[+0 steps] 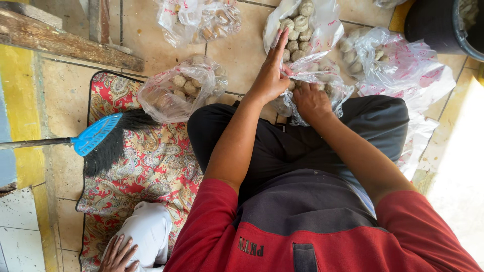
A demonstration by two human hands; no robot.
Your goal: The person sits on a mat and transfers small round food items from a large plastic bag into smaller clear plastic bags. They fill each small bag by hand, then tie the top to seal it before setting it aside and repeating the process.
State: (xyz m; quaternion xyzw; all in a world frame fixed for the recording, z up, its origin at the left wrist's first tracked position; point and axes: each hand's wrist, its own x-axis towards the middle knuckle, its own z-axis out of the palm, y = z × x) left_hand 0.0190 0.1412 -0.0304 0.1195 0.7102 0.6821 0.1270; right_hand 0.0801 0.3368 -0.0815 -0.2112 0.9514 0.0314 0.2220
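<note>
I sit cross-legged on a tiled floor in black trousers and a red top. My left hand (pixel 272 70) is raised at the neck of a clear plastic bag (pixel 315 83) of pale round balls, index finger stretched up, the other fingers pinching the plastic. Lower down, my right hand (pixel 311 102) grips the same bag, fingers curled into its crumpled plastic just above my knee. A taller clear bag (pixel 302 22) of the same balls stands right behind it.
More filled clear bags lie around: one (pixel 181 88) on the patterned red mat (pixel 151 166), one (pixel 199 17) at the top, one (pixel 383 60) at right. A blue-headed black broom (pixel 98 136) lies on the mat. Another person's hand (pixel 117 254) and white-clad knee show bottom left. A dark bucket (pixel 443 25) stands top right.
</note>
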